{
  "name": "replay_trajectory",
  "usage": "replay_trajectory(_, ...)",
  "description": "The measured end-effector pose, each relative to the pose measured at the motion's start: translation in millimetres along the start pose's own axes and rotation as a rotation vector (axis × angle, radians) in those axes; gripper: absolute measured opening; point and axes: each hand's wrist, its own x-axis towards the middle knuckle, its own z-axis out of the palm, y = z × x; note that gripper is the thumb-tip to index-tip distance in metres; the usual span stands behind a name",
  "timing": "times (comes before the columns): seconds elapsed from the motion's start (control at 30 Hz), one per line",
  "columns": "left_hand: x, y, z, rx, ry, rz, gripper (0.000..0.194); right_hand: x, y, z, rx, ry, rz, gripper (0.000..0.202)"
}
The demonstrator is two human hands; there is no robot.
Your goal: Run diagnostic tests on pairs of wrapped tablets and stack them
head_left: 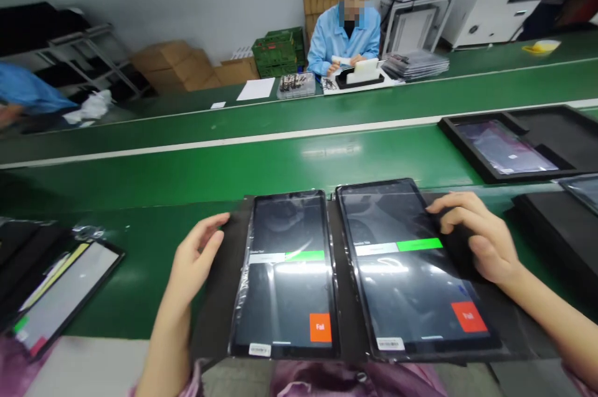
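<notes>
Two tablets lie side by side on a black foam pad in front of me. On the left tablet and the right tablet, the lit screens show a white-and-green bar and a red "Fail" box. Clear film seems to cover both. My left hand is beside the left tablet, apart from it, thumb and fingers spread around nothing. At the upper right edge of the right tablet is my right hand, its fingers loosely bent and apart; the fingertips are at the edge, and whether they touch it I cannot tell.
Another tablet with a lit screen lies at left. A black foam tray holding a film-wrapped tablet sits at right, with black pads nearer. Across the green conveyor, a person in blue sits working; another person's blue sleeve shows at far left.
</notes>
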Motion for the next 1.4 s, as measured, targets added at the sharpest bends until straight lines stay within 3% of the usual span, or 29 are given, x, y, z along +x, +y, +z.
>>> replay_trajectory(0.07,-4,-7,1.6,-0.037,-0.041,-0.007,0.053,-2,3,-1,0.017,0.013,0.026,0.051)
replay_trajectory(0.17,13,-8,9.6,-0.016,-0.086,-0.014,0.057,-7,8,-2,0.057,0.038,0.077,0.049)
replay_trajectory(0.37,51,12,26.3,-0.176,-0.218,-0.053,0.062,-17,16,-2,0.120,0.126,0.169,0.043)
replay_trajectory(0.5,52,17,30.6,-0.249,-0.261,-0.110,0.065,-17,17,-2,0.125,0.140,0.191,0.041)
replay_trajectory(0.77,48,7,25.2,-0.164,-0.363,0.012,0.061,-13,17,-1,0.115,0.125,0.155,0.037)
replay_trajectory(0.97,49,-8,6.8,-0.110,-0.578,0.187,0.093,-15,14,-4,0.111,0.137,0.166,0.036)
replay_trajectory(1.13,53,-7,-1.3,-0.007,-0.691,0.223,0.116,-11,12,-4,0.096,0.138,0.159,0.035)
replay_trajectory(1.3,52,-8,0.0,0.041,-0.717,0.222,0.126,-9,10,-4,0.090,0.151,0.172,0.036)
replay_trajectory(1.4,48,-12,6.7,0.007,-0.655,0.236,0.133,-8,9,-4,0.080,0.152,0.170,0.037)
